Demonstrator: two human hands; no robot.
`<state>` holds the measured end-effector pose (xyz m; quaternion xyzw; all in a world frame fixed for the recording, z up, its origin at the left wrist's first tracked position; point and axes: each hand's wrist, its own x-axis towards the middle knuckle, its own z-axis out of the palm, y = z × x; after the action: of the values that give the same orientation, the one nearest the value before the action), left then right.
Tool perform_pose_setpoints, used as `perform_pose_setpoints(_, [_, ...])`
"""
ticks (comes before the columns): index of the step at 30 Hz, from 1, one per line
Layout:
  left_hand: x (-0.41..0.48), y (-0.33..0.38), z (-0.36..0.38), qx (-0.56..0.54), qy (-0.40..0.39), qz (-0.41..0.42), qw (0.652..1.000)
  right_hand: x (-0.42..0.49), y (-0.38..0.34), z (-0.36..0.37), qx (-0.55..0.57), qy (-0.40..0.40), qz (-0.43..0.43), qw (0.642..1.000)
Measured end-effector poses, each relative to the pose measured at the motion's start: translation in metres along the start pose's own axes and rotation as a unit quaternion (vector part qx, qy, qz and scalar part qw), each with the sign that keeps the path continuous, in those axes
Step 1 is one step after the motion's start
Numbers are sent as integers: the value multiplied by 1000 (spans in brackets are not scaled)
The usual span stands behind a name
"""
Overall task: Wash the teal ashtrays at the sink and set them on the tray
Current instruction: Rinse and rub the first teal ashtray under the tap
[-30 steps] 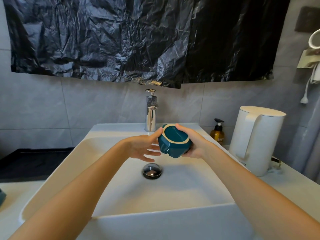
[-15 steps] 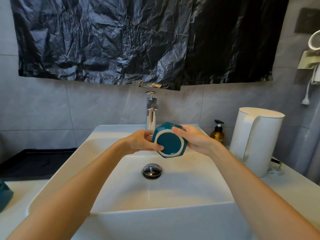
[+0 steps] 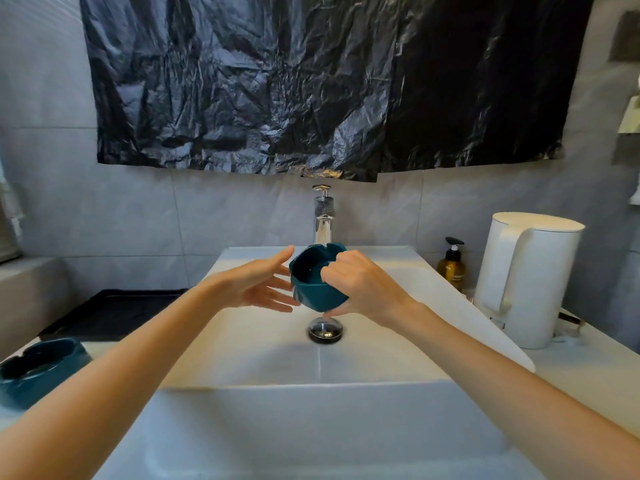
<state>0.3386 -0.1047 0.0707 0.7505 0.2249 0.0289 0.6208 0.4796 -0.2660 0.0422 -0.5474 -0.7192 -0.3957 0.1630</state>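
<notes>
My right hand (image 3: 360,289) grips a teal ashtray (image 3: 313,284) over the white sink basin (image 3: 398,358), just below the chrome faucet (image 3: 323,220). The ashtray is tilted with its opening facing left and toward me; my fingers hook over its near rim. My left hand (image 3: 256,282) is spread, fingertips beside the ashtray's left side, holding nothing. A second teal ashtray (image 3: 38,368) sits on the counter at the far left edge. A dark tray (image 3: 114,311) lies on the counter behind it, left of the sink.
A white electric kettle (image 3: 530,275) stands on the counter to the right of the sink, with an amber pump bottle (image 3: 452,266) behind it. The drain stopper (image 3: 325,329) sits mid-basin. Black plastic sheeting (image 3: 311,81) hangs on the wall above the faucet.
The ashtray has turned from base toward me to opening up and toward me. My left hand has let go and spread its fingers. The view has shifted left.
</notes>
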Motion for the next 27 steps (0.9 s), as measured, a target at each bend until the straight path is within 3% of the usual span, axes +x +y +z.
perform_pose_setpoints(4, [-29, -1, 0, -50, 45, 19, 998, 20, -22, -10, -31, 62, -98, 993])
perform_pose_setpoints(7, [-54, -3, -11, -67, 101, 26, 992, 38, -37, -15, -3, 54, -69, 996])
perform_pose_setpoints(11, [-92, -7, -33, -77, 149, 30, 985, 69, -62, -20, 34, -17, -29, 999])
perform_pose_setpoints(15, [-135, -22, -60, -63, 220, 20, 973, 98, -102, -26, 38, -72, -43, 996])
perform_pose_setpoints(20, [-194, -52, -93, -59, 267, -5, 962, 133, -159, -29, 131, -137, -45, 981])
perform_pose_setpoints(24, [-239, -86, -114, 52, 324, -53, 943, 152, -206, -12, 178, -155, -58, 970])
perform_pose_setpoints(27, [-267, -120, -131, 164, 384, -44, 907, 158, -241, 5, 195, -156, -89, 964])
